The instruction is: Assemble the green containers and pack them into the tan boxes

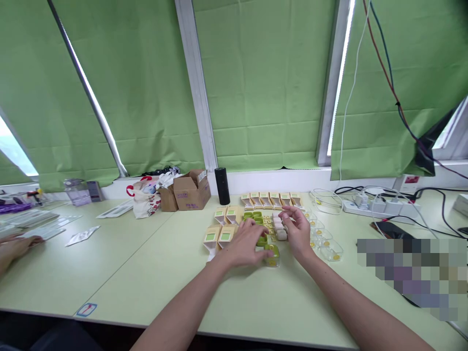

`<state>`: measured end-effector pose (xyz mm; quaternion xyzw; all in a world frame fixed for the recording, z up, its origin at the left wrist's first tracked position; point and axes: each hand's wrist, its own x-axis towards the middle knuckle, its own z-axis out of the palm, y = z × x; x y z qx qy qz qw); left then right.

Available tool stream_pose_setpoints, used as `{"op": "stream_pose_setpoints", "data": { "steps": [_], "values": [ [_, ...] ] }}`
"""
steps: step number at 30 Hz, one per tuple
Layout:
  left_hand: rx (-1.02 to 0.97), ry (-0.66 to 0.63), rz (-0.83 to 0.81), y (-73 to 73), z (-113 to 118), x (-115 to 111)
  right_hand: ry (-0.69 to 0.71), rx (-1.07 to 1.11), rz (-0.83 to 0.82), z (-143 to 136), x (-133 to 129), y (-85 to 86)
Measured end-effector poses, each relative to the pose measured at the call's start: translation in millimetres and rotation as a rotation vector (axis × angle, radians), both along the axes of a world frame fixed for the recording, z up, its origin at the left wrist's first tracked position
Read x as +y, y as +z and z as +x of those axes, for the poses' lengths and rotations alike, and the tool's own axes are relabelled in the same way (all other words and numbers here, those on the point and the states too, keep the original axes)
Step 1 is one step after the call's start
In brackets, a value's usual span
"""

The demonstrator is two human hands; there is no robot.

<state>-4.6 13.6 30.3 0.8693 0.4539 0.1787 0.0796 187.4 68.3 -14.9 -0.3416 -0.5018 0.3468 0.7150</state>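
Note:
Low over the table, my left hand reaches across the green lids, thumb apart from the fingers. Its thumb is beside a small clear container with a green lid; whether it touches is unclear. My right hand is closed in a pinch near the white rounded pieces; what its fingertips hold is hidden. Between the hands lie several small yellow pieces. Clear empty-looking cups with yellow spots stand right of my right hand. More green lids sit behind my left hand.
Open cream cartons stand at left, with another row of cartons behind. Farther back are a black cylinder, a cardboard box and a cloth bag. A power strip with cables lies right. Another person's hand rests far left.

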Motion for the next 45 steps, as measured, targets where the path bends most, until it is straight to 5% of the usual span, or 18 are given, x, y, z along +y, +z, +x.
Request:
{"op": "stream_pose_setpoints", "data": {
  "steps": [4,8,14,25,34,45],
  "values": [
    [-0.102,0.158,0.147,-1.7,-17.7,21.7,-0.015,-0.004,-0.014,-0.3,-1.6,1.8],
    [0.073,0.248,0.222,4.2,-28.5,48.2,0.002,-0.025,-0.052,-2.8,-3.9,0.5],
    [0.355,0.291,0.100,14.7,-37.2,101.9,0.009,-0.030,-0.064,-5.1,-5.5,-1.4],
    [0.546,0.288,-0.117,-5.0,-28.3,175.3,0.022,-0.028,-0.087,-3.4,-5.6,-0.5],
    [0.567,0.337,-0.144,-17.8,-16.3,187.5,0.020,-0.031,-0.090,-2.5,-5.3,2.0],
    [0.308,0.428,0.097,22.9,-37.7,165.8,0.012,-0.083,-0.054,-0.9,-7.3,5.4]
  ]
}}
